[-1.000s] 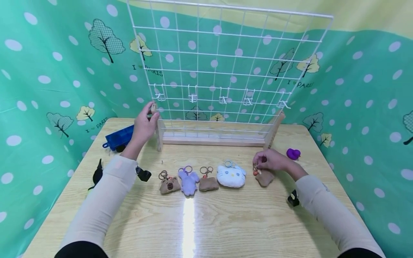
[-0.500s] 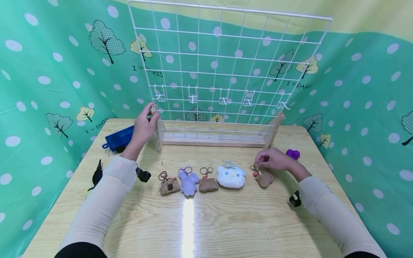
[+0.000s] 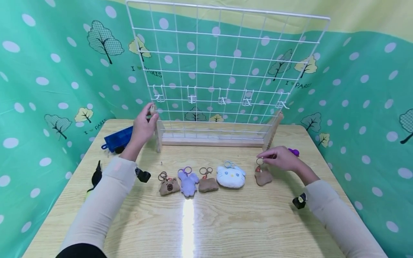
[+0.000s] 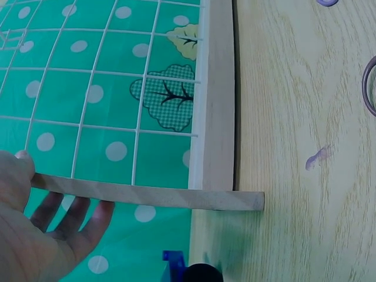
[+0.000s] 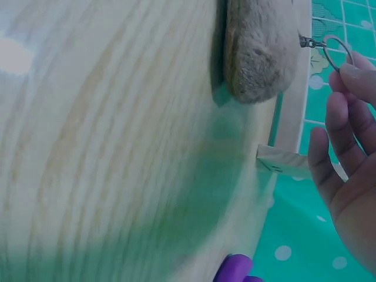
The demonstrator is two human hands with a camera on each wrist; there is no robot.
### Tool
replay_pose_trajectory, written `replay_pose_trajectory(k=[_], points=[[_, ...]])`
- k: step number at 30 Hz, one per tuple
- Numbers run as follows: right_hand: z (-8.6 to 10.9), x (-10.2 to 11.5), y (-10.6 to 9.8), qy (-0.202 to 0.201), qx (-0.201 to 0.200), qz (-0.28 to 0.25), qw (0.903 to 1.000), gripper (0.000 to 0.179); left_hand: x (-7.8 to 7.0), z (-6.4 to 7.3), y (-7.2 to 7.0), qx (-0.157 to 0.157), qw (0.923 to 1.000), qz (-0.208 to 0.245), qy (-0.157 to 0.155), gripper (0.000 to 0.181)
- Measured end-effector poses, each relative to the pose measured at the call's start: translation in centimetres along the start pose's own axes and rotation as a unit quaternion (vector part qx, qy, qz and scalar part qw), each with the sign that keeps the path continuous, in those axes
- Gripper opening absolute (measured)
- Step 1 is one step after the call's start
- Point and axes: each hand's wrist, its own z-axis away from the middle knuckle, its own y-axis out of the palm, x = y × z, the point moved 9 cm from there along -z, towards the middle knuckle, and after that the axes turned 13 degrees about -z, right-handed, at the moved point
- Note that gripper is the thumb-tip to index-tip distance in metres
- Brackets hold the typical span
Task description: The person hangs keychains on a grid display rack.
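Note:
In the head view a white wire grid rack stands on a wooden base (image 3: 213, 142) at the back of the table. My left hand (image 3: 143, 125) grips its left wooden side post (image 4: 147, 194), thumb on one side and fingers on the other. At the right, my right hand (image 3: 282, 158) pinches the metal ring (image 5: 338, 37) of a brown plush keychain (image 3: 263, 177). The ring points up toward the rack while the plush (image 5: 261, 59) hangs or rests below it; whether it touches the table I cannot tell.
Left of it lie a white cat plush keychain (image 3: 231, 176), a brown one (image 3: 208, 185), a lavender one (image 3: 188, 183) and a brown bear (image 3: 169, 186). Several white hooks (image 3: 191, 99) hang on the grid. A blue container (image 3: 118, 139) and purple duck (image 3: 294, 152) stand at the sides.
My right hand has shifted slightly right and now holds the brown keychain by its ring, which has risen upright. The plush has turned more upright. My left hand stays on the post.

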Motion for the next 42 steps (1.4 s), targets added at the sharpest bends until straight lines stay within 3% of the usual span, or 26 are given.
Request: replay_pose_trajectory(k=[7,16,21,31,36,42], points=[[0.6,0.4,-1.8,-0.006,-0.051,-0.009,0.9987,0.022,-0.1,0.0,-0.1,-0.003,1.0,-0.004,0.007,0.056],[0.5,1.8,-4.0,-0.046,-0.082,-0.004,0.9956,0.022,0.2,-0.2,0.0,0.007,1.0,0.0,0.0,0.057],[0.8,2.6,-6.1,-0.037,-0.118,-0.004,0.9924,0.025,0.2,-0.3,0.0,0.009,1.0,0.002,0.003,0.057],[1.2,4.6,-9.9,-0.089,-0.192,-0.006,0.9773,0.025,0.4,0.0,-0.2,0.013,0.9999,0.003,-0.005,0.058],[1.5,5.2,-10.9,-0.087,-0.218,-0.035,0.9715,0.025,0.6,0.2,0.0,0.016,0.9997,0.004,-0.015,0.058],[1.7,6.7,-12.5,-0.111,-0.256,-0.076,0.9572,0.026,0.1,0.3,-0.2,0.004,1.0,-0.001,-0.001,0.057]])
